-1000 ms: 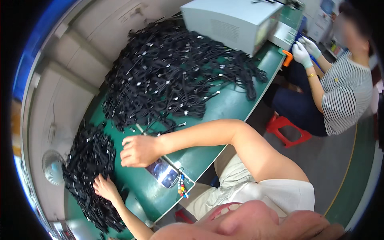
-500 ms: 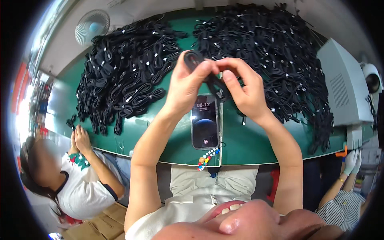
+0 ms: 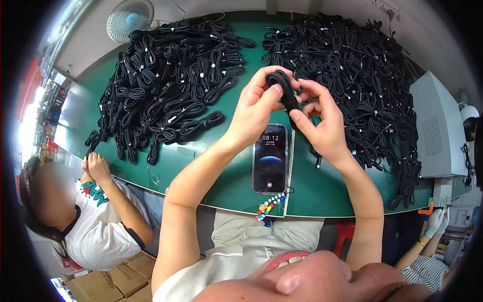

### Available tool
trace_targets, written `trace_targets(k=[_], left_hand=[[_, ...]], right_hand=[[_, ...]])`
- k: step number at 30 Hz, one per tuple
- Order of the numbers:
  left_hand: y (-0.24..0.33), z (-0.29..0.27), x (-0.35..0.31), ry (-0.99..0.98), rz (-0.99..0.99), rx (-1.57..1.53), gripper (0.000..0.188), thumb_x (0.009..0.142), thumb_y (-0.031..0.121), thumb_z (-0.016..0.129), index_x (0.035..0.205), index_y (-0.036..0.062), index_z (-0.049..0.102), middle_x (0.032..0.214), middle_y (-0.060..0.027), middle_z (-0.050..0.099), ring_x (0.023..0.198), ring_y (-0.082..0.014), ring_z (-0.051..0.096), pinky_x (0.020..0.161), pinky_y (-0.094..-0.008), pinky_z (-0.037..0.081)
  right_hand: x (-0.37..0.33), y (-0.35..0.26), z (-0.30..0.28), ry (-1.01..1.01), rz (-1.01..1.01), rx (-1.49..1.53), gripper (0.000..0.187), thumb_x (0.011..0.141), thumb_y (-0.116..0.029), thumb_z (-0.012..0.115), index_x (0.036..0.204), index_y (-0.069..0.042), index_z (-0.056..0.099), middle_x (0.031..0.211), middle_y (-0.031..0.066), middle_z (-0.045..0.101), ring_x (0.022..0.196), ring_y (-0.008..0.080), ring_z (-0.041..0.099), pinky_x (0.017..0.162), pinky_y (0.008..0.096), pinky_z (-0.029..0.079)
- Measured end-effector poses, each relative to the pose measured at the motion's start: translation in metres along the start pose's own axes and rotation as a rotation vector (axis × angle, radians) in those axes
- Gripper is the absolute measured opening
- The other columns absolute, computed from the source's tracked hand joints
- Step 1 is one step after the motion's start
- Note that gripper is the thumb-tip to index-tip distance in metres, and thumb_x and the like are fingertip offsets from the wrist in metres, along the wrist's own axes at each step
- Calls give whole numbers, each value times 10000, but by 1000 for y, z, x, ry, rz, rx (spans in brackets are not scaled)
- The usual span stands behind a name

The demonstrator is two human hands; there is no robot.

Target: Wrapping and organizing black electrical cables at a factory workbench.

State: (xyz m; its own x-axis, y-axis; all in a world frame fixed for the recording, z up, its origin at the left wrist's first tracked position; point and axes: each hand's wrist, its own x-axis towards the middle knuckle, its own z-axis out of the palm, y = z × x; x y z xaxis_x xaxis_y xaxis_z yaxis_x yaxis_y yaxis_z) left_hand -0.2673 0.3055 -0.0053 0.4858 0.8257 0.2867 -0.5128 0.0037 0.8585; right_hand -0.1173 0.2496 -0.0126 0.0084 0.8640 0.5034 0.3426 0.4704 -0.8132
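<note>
A coiled black cable (image 3: 283, 82) is held up above the green table. My left hand (image 3: 256, 108) grips its looped upper part, the thumb pressed across the coil. Around the lower part of the same bundle are the curled fingers and thumb of my right hand (image 3: 324, 123); part of the cable is hidden behind them. A loose cable end (image 3: 318, 162) with a plug hangs below the right hand. Beneath my hands lies a phone (image 3: 270, 158) with a lit screen, a string of coloured beads (image 3: 269, 206) attached to it.
Bundled black cables (image 3: 171, 90) heap on the left of the green table (image 3: 226, 183), with another large heap (image 3: 347, 75) on the right. A grey metal box (image 3: 436, 128) stands at far right, a fan (image 3: 130, 21) at back left. Co-workers sit at both sides; cartons (image 3: 118, 277) are lower left.
The view has shifted, so the table and heaps sit lower and further right. My hands stay on the cable; its coil is now more upright, and my right fingers have closed in around its lower part.
</note>
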Motion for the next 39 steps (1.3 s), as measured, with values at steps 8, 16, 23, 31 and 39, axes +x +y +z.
trace_targets(k=[8,16,23,31,39], left_hand=[[-4,0,2,-106,-77,-25,270,874,95,529,1127,0,516,978,-68,577,828,-158,611,760,-309,540],[-5,-1,0,-128,-81,163,283,867,87,541,1136,0,521,983,-61,577,903,-138,590,771,-294,531],[-7,9,0,-150,-19,368,253,872,84,542,1112,3,532,968,-25,575,893,-78,540,837,-246,447],[-3,-7,2,-104,-52,394,178,851,60,559,1013,-10,539,945,-36,583,885,-88,545,816,-245,451],[-17,-9,4,-69,67,725,146,754,69,595,858,-19,542,689,-44,573,652,-83,532,566,-256,436]], right_hand=[[8,-3,-18,8,-79,-59,211,869,-129,542,1019,13,586,923,76,568,747,123,587,645,236,478],[1,-7,-12,-5,62,136,180,864,-84,546,1004,21,588,844,61,621,725,109,606,612,236,485],[-10,-18,-9,175,-44,-235,85,803,-8,582,886,10,589,740,78,643,629,122,629,534,239,482],[2,-17,-2,157,29,-139,116,783,-54,624,870,1,572,718,62,628,627,117,622,556,238,474],[-2,4,-2,115,208,-32,63,808,-12,568,850,3,523,712,-18,498,623,38,462,560,187,393]])
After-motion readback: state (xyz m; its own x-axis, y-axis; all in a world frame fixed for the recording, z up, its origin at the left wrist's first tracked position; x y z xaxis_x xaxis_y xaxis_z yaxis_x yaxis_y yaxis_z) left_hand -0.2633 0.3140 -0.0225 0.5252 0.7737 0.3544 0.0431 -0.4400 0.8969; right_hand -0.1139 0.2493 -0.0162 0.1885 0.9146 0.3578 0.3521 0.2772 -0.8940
